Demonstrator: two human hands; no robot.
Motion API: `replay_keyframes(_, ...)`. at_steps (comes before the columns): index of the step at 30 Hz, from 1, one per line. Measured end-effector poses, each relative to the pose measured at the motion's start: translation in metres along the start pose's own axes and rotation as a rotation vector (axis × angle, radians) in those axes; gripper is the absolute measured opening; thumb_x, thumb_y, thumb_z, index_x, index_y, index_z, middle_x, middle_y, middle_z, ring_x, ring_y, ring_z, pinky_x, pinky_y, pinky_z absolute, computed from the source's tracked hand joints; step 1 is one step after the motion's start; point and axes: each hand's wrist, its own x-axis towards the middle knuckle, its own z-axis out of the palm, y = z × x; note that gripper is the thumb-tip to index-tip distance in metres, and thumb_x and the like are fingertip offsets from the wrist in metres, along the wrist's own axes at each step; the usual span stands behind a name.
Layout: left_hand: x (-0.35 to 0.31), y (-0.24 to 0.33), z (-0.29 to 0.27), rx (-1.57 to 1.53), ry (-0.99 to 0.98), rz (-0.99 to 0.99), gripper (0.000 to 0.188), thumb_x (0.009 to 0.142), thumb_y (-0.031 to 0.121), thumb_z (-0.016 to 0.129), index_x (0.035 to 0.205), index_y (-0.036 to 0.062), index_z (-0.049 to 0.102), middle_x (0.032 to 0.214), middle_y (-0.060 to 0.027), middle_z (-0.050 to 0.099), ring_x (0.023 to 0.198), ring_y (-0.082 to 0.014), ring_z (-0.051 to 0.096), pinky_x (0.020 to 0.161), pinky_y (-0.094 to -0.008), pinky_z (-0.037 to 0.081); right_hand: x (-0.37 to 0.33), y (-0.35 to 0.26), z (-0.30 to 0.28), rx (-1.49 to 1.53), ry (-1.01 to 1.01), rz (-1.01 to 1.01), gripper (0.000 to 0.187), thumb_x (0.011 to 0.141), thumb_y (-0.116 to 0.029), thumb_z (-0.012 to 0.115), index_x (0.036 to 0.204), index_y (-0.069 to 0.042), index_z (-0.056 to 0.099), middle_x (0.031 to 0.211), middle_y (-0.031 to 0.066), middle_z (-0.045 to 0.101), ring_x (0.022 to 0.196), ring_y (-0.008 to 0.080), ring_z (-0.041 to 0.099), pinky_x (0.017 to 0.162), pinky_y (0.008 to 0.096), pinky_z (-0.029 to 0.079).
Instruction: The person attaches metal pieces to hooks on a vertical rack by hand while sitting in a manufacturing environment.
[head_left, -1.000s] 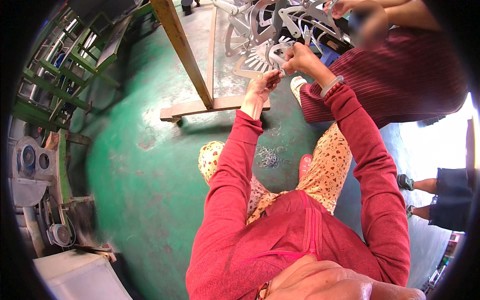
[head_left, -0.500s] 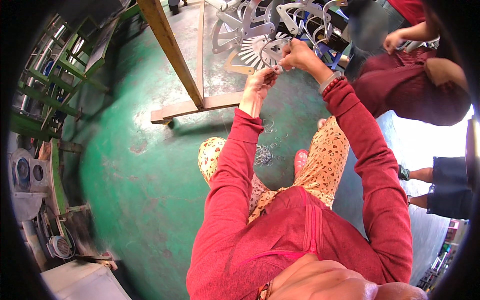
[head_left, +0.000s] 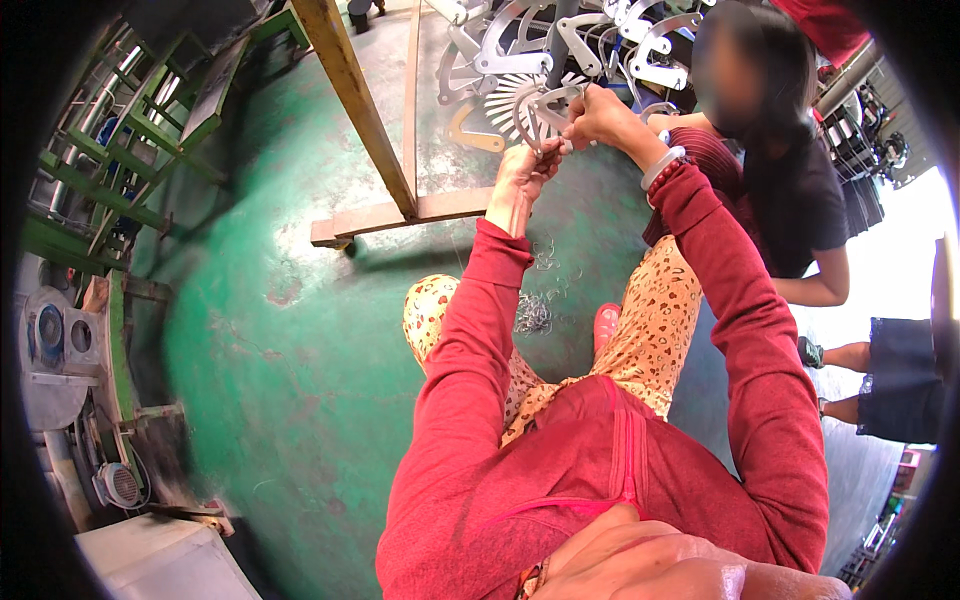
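Observation:
My left hand (head_left: 528, 170) is closed, palm up, with its fingertips around the lower end of a curved grey metal bracket (head_left: 528, 122). Just above and to the right, my right hand (head_left: 604, 118) pinches at the same bracket, fingers bent down toward the left fingertips. The exact contact under the right fingers is hidden. Behind the bracket is a fan-like disc of pale metal strips (head_left: 505, 97). A beige curved bracket (head_left: 474, 132) hangs left of it. More curved metal brackets (head_left: 515, 55) hang in a cluster above my hands.
A rusty yellow post (head_left: 360, 110) stands on a beam base (head_left: 415, 211) left of my hands. Small curled scraps (head_left: 533, 312) lie on the green floor below. A person in a black shirt (head_left: 795, 195) is close on the right. Green racks (head_left: 150, 130) line the far left.
The person on the right has moved, and a head and black shirt now show. The bracket in my hands has turned slightly; both hands stay near the same spot.

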Motion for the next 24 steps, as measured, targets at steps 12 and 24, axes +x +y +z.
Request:
replay_keyframes(12,-0.005,0.002,0.002,0.007,0.000,0.009,0.012,0.077,0.013,0.070,0.085,0.0066,0.065,0.075,-0.0028,0.066,0.066,-0.0099,0.059,0.061,-0.0221,0.043,-0.014,0.011,-0.001,0.242,0.060,-0.072,0.021,0.066,-0.013,0.071,0.067,0.005,0.061,0.062,0.0110,0.064,0.056,0.0159,0.064,0.055,0.0273,0.051)
replay_keyframes(24,-0.002,0.006,0.004,0.069,-0.011,-0.031,0.022,0.075,0.020,0.075,0.094,0.0160,0.064,0.078,0.0010,0.065,0.069,-0.0083,0.058,0.061,-0.0272,0.043,-0.028,0.013,-0.003,0.201,0.222,-0.134,0.022,0.071,-0.014,0.068,0.074,0.007,0.064,0.062,0.0127,0.064,0.054,0.0178,0.065,0.052,0.0304,0.051)
